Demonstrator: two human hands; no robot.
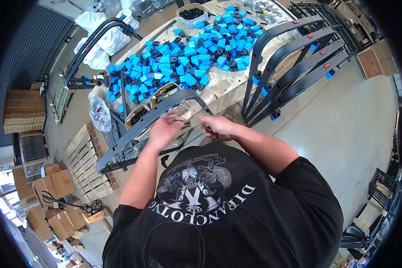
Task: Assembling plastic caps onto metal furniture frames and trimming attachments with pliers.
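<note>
In front of my chest a curved black metal frame [154, 117] leans at the table's near edge. Over its lower side my left hand [164, 129] is open, with fingers stretched to the right and slightly blurred. A small dark piece [186, 126] shows by its thumb tip; whether they touch is unclear. My right hand [216, 128] is closed in a pinch near the frame's right end, around something dark and mostly hidden by the fingers. Just beyond the left fingers, a thin metal rod [184, 106] crosses the frame.
Many blue-and-black plastic parts [187, 56] cover the wooden table [225, 89]. A tub of small black pieces [192, 15] stands at the back. Several curved black frames [295, 67] stand at right. Pallets [87, 161] and cardboard boxes [56, 185] occupy the left floor.
</note>
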